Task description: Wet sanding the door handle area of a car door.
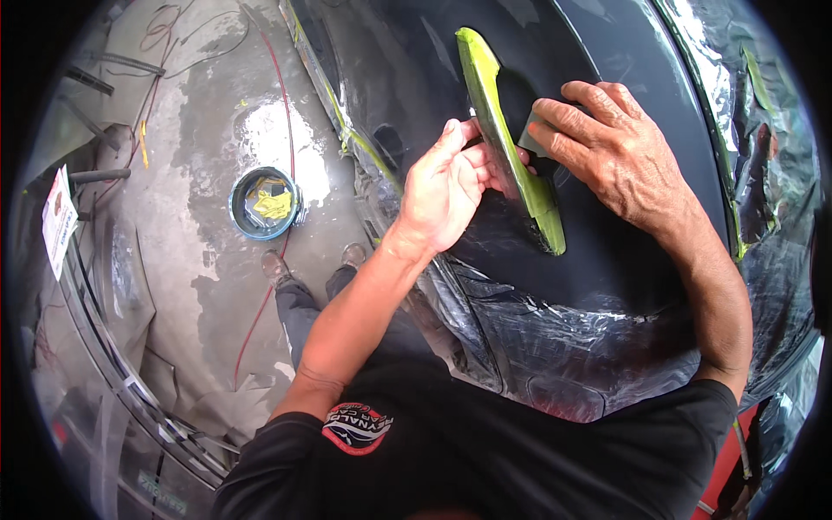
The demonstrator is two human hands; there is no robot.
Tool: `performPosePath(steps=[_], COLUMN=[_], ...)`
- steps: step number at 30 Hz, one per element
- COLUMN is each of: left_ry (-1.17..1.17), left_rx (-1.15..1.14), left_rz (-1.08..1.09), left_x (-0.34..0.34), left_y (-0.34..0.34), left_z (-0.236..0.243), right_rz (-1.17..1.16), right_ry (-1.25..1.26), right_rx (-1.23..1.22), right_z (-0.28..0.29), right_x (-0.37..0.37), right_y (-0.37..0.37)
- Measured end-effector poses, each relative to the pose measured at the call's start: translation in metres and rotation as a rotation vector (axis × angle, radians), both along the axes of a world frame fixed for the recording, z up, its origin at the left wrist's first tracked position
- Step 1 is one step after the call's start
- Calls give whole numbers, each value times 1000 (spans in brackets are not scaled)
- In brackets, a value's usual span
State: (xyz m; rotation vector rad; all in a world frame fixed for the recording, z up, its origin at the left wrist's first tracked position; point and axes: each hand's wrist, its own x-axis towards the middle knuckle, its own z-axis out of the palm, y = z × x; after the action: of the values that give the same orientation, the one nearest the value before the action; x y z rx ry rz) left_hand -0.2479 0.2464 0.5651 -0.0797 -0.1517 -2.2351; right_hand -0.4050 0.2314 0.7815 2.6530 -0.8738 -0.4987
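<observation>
A car door handle (pixel 497 113), covered in yellow-green masking tape, stands out from a dark car door panel (pixel 598 251). My left hand (pixel 446 186) reaches in from the left, palm up, with its fingers hooked behind the handle's middle and partly hidden by it. On the other side, my right hand (pixel 611 147) bends over a small grey-green sanding pad (pixel 539 139) and presses it to the panel beside the handle. Most of the pad is under the fingers.
A blue bucket (pixel 264 232) with a yellow cloth (pixel 272 204) in it stands on the wet concrete floor (pixel 173 260). A red hose (pixel 282 74) runs past it. Clear plastic sheeting (pixel 563 334) and green tape border the door. Dark trim parts (pixel 113 368) lie at the left.
</observation>
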Motion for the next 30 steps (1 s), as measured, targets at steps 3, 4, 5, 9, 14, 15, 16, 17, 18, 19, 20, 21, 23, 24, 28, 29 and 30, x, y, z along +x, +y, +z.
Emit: performPosePath(steps=[3,4,5,9,14,15,16,17,18,19,20,21,23,24,28,29,30], left_ry=[113,133,140,-98,-98,-62,-21,-13,32,67,67,57,38,28,51,81,70], left_rx=[59,84,90,75,56,60,68,75,76,74,79,70,66,59,42,36,37], left_rz=[50,82,85,248,285,281,276,281,270,262,267,266,269,269,254,235,236], left_x=[-8,-11,-15,-20,-20,-21,-23,-25,-27,-26,-26,-28,-24,-21,-23,-24,-27], left_y=[4,4,7,15,17,17,18,18,18,19,19,20,18,18,15,14,14], left_z=[-4,-3,-1,8,-1,-3,-6,-8,-11,-13,-14,-15,-19,-21,-20,-21,-21], right_rz=[29,33,42,46,14,21,69,117,121,53,-18,-14,-32,-72,-86,-88,-89], right_ry=[49,55,45,95,177,181,176,170,180,264,350,351,361,387,374,370,366], right_rx=[-54,-48,-44,0,31,32,-12,-56,-49,-24,1,7,-97,-76,-73,-62,-51], right_z=[0,-1,-2,-2,2,1,-1,-2,-2,-4,-4,-4,-2,-5,-12,-17,-20], right_x=[-3,-4,-5,-3,3,4,5,6,10,15,19,18,18,17,22,24,25], right_y=[6,7,7,5,0,-3,-8,-12,-14,-15,-15,-13,-6,-5,-10,-17,-23])
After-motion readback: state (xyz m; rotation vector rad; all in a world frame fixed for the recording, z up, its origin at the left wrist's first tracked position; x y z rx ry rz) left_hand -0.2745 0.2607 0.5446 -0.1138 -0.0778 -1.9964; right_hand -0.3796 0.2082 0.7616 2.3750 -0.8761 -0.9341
